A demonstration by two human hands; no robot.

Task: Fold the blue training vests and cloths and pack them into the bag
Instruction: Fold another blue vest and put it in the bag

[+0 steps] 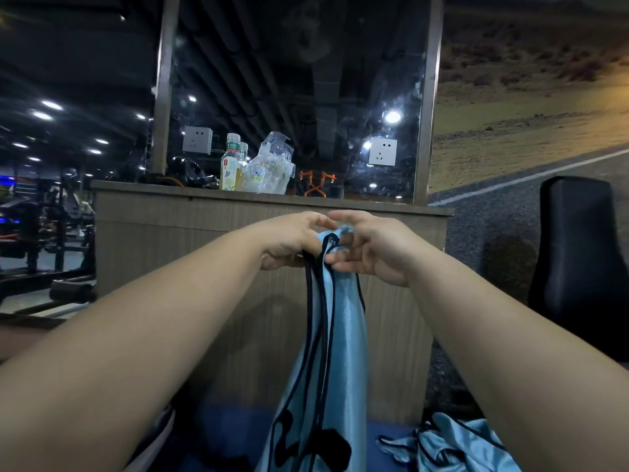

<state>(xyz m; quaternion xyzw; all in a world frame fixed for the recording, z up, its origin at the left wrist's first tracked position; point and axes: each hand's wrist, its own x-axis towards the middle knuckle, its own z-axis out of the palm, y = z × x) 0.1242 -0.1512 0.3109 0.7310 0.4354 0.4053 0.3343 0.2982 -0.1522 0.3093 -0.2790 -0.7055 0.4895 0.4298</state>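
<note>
**Left hand point(292, 241) and right hand point(376, 253) gripping one blue vest point(340, 335) at its top**

Wooden counter point(204, 240) is standing directly ahead and filling the middle of the view, with a mirror panel point(306, 80) rising behind it. Black padded seat point(578, 253) is standing to the right, apart from the counter. The blue vest is hanging straight down from both hands in front of the counter face, its dark-trimmed straps bunching at the top. The left hand is clenching those straps in curled fingers. The right hand is pinching the pale fabric just beside it, between thumb and curled fingers. A heap of further blue vests point(459, 447) is lying at lower right, well apart from both hands. Two drink bottles point(231, 165) and a crumpled clear plastic bag point(272, 165) are sitting on the counter top.
</note>
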